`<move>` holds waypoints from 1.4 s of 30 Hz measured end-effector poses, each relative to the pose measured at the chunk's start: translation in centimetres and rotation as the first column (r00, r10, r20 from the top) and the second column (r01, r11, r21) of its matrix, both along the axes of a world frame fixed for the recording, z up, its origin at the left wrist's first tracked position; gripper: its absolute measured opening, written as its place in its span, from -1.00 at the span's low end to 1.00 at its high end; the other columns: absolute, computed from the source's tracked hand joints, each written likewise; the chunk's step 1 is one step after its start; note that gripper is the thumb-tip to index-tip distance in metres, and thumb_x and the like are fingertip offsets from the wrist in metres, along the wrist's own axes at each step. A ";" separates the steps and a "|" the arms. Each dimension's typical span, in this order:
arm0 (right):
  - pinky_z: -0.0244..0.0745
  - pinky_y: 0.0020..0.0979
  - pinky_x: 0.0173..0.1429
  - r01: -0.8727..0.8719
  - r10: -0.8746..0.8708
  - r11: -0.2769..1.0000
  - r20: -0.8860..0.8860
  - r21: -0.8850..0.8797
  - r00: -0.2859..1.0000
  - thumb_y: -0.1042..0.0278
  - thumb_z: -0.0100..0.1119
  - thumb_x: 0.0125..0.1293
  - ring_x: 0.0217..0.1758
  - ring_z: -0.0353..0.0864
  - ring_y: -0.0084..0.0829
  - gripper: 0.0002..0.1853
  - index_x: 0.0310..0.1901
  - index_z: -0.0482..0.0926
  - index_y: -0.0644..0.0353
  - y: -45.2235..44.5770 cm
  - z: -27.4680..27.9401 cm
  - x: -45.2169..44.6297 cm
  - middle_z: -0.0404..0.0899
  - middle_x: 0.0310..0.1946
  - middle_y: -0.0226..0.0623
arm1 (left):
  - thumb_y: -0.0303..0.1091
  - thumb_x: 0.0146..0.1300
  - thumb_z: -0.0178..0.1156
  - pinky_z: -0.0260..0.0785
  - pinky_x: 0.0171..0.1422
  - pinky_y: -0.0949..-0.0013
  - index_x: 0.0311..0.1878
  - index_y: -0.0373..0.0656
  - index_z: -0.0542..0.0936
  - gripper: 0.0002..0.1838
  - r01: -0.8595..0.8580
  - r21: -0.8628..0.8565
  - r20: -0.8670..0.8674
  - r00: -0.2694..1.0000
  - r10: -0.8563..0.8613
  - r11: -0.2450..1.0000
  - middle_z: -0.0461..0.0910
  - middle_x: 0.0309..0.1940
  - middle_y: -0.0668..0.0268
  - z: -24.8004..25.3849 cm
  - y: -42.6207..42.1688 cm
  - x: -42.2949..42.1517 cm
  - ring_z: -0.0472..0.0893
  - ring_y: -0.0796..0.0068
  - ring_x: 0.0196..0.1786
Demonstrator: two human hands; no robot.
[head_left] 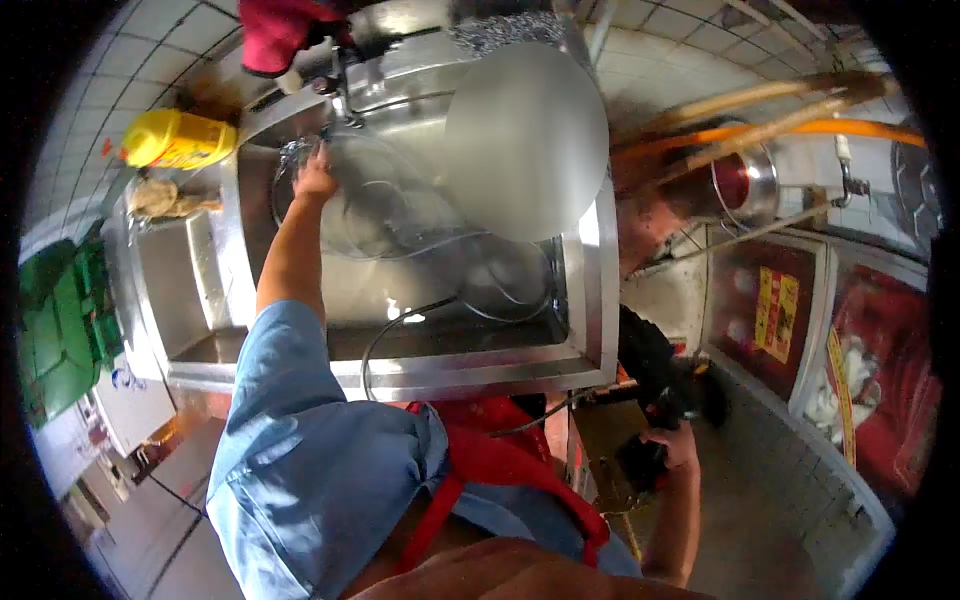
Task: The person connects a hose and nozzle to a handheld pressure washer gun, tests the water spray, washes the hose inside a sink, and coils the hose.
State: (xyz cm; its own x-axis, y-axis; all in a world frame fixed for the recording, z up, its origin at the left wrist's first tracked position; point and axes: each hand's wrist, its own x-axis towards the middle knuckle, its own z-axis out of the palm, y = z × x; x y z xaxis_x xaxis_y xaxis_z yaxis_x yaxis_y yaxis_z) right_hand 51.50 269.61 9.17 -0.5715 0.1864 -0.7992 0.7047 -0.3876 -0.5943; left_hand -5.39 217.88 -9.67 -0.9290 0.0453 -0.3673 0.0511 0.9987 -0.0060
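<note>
— How far along is the work?
— Partway, I'd judge; the cable [430, 306] lies in loose loops in the sink [480, 375], with a stretch crossing the front rim; nothing shows as finished, and those loops look left to deal with.
— And the hands?
— The left hand [316, 178] reaches to the far left corner of the sink, just beside a silver tangle [297, 152]; whether its fingers hold any of that, I cannot tell; the right hand [678, 445] is low, outside the sink, its fingers curled on a black tool [642, 460].
— Does the cable run to the tool?
— A dark line below the rim heads that way; the join is too murky to confirm.
— What else is around?
— A tap [343, 95] at the back; a yellow tub [178, 140] and a green bin [60, 320] to the left; poles [850, 100] and a pot [765, 188] to the right.
— Anything in the way?
— The tap stands near the left hand; the rim comes between the hands; the loops could snag, I'd guess; a blur hides part of the sink.
</note>
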 end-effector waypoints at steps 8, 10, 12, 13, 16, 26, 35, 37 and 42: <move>0.48 -0.34 -0.28 -0.072 0.054 0.986 0.126 0.148 0.991 0.54 0.33 -0.26 -0.37 0.54 -0.36 -0.43 -0.07 0.43 0.26 -1.4 0.3 0.1 0.54 -0.37 -0.27 | -0.22 0.10 -0.03 0.07 0.31 0.22 0.33 0.10 0.01 -0.31 0.099 -0.053 0.189 0.978 -0.087 0.994 0.13 0.27 0.10 -7.6 -1.9 1.1 0.22 0.14 0.27; 0.45 -0.38 -0.28 0.023 -0.046 0.994 0.215 0.106 0.976 0.57 0.30 -0.29 -0.41 0.50 -0.39 -0.46 -0.12 0.44 0.24 -2.3 2.8 -4.0 0.53 -0.40 -0.30 | -0.18 0.20 -0.15 0.04 0.33 0.20 0.28 0.04 0.19 -0.47 0.347 -0.194 0.319 0.907 -0.275 0.918 0.07 0.31 0.18 -10.5 -6.1 -1.6 0.10 0.22 0.34; 0.41 -0.41 -0.30 0.020 -0.043 0.993 0.197 0.116 0.979 0.61 0.26 -0.29 -0.44 0.48 -0.42 -0.50 -0.16 0.45 0.23 -2.6 3.3 -4.8 0.50 -0.43 -0.33 | -0.13 0.14 -0.07 0.13 0.25 0.18 0.21 0.01 0.27 -0.47 0.318 -0.105 0.089 0.947 -0.309 0.942 0.24 0.16 0.15 -15.7 -11.0 -2.8 0.26 0.16 0.20; 0.40 -0.42 -0.31 0.039 -0.061 0.991 0.167 0.130 0.984 0.63 0.24 -0.28 -0.45 0.47 -0.44 -0.52 -0.17 0.45 0.22 -3.0 3.3 -5.0 0.48 -0.44 -0.33 | -0.11 0.11 -0.03 0.17 0.21 0.17 0.18 0.00 0.30 -0.47 0.246 0.039 -0.110 0.964 -0.240 0.969 0.33 0.09 0.14 -17.6 -12.5 -3.5 0.34 0.13 0.13; 0.38 -0.44 -0.31 0.057 -0.066 0.995 0.116 0.077 0.991 0.64 0.21 -0.29 -0.46 0.45 -0.47 -0.54 -0.20 0.46 0.21 -2.3 1.9 -3.2 0.45 -0.45 -0.36 | -0.07 0.04 0.09 0.24 0.15 0.19 0.11 -0.07 0.38 -0.46 0.100 0.201 -0.175 0.982 -0.065 0.974 0.49 -0.08 0.06 -17.9 -12.9 -2.7 0.47 0.05 -0.01; 0.38 -0.45 -0.25 0.086 -0.086 0.996 0.106 0.014 0.991 0.61 0.22 -0.28 -0.38 0.45 -0.49 -0.56 -0.21 0.46 0.19 -0.7 -0.5 0.6 0.46 -0.44 -0.41 | -0.13 0.04 0.11 0.25 0.11 0.21 0.05 -0.15 0.43 -0.51 0.028 0.225 -0.028 0.999 -0.022 0.974 0.46 -0.07 0.02 -15.5 -11.9 -1.1 0.44 0.12 0.01; 0.37 -0.43 -0.22 0.037 -0.033 0.999 0.113 -0.034 0.993 0.58 0.20 -0.29 -0.38 0.43 -0.49 -0.57 -0.22 0.46 0.22 1.2 -1.9 2.9 0.46 -0.46 -0.40 | -0.14 0.08 0.07 0.21 0.16 0.24 0.06 -0.16 0.42 -0.52 0.130 0.015 0.099 0.986 -0.131 0.991 0.47 -0.06 0.06 -14.0 -9.1 0.4 0.44 0.14 0.02; 0.38 -0.42 -0.22 0.055 -0.053 0.998 0.090 -0.018 0.994 0.59 0.20 -0.28 -0.38 0.43 -0.49 -0.57 -0.22 0.45 0.22 1.3 -2.0 3.1 0.45 -0.46 -0.41 | -0.14 0.08 0.06 0.20 0.17 0.24 0.06 -0.17 0.42 -0.52 0.149 -0.002 0.122 0.982 -0.148 0.989 0.47 -0.05 0.07 -14.0 -8.6 0.6 0.44 0.15 0.02; 0.40 -0.43 -0.27 0.057 -0.053 0.998 0.113 -0.035 0.992 0.61 0.21 -0.28 -0.39 0.44 -0.49 -0.54 -0.19 0.45 0.22 1.4 -2.4 3.6 0.43 -0.46 -0.42 | -0.14 0.10 0.03 0.18 0.19 0.26 0.07 -0.18 0.41 -0.52 0.189 -0.037 0.154 0.971 -0.181 0.981 0.48 -0.05 0.10 -13.9 -7.6 0.7 0.45 0.16 0.02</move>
State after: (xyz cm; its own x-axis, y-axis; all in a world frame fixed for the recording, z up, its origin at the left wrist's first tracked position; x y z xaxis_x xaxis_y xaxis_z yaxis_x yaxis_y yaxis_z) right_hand 55.07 271.01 6.77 -0.4680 0.1837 -0.8644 0.7426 -0.4485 -0.4974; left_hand -4.72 210.28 -23.60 -0.8406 0.1889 -0.5076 0.2390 0.9704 -0.0346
